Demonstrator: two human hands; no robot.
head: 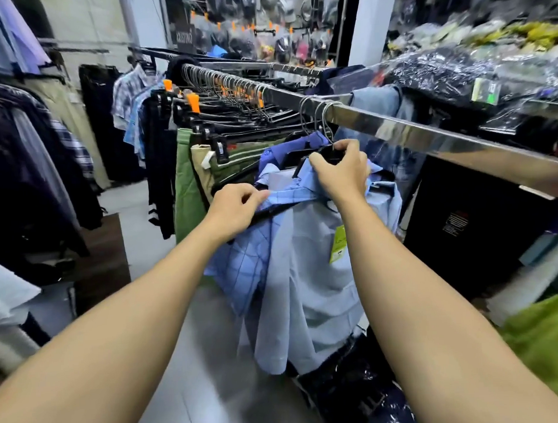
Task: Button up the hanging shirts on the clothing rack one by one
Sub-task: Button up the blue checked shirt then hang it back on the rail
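A pale blue shirt (309, 274) with a green tag (338, 244) hangs from a black hanger on the chrome rack rail (405, 135). Next to it, on its left side, hangs a blue checked shirt (245, 270). My left hand (236, 210) pinches the checked fabric near the collar and shoulder. My right hand (341, 170) grips the top of the black hanger and the pale shirt's collar, just under the hook. Behind these hangs a darker blue shirt (287, 148). The button plackets are not visible.
Green and khaki trousers (187, 196) on clip hangers crowd the rail to the left. Plastic-wrapped clothes (450, 66) lie piled beyond the rail at right. More shirts (39, 164) hang on a left rack. Bagged dark items (352, 390) lie on the grey floor below.
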